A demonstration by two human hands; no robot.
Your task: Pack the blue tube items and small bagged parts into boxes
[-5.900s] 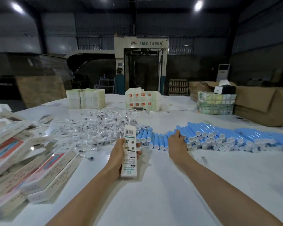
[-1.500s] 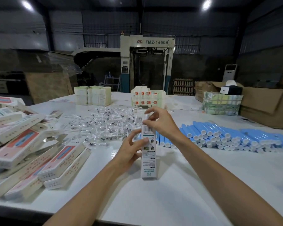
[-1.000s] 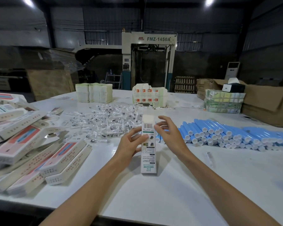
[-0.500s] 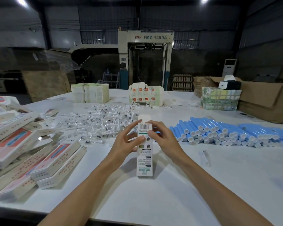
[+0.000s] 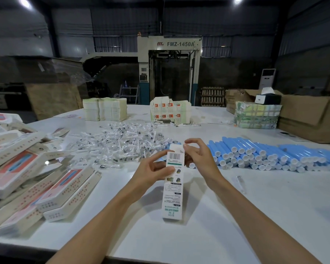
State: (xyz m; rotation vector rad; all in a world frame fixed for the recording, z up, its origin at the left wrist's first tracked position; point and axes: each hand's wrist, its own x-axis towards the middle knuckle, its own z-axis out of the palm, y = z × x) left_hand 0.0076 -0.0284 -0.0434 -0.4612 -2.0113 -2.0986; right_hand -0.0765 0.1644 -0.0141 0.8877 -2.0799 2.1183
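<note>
My left hand (image 5: 152,168) grips the white box (image 5: 172,197) by its upper half, holding it slanted with its lower end on the table (image 5: 236,225) in front of me. My right hand (image 5: 196,157) pinches the top flap, fingers curled. Blue tubes (image 5: 265,155) lie stacked to the right, and the bagged parts (image 5: 120,141) are heaped beyond the box to the left.
</note>
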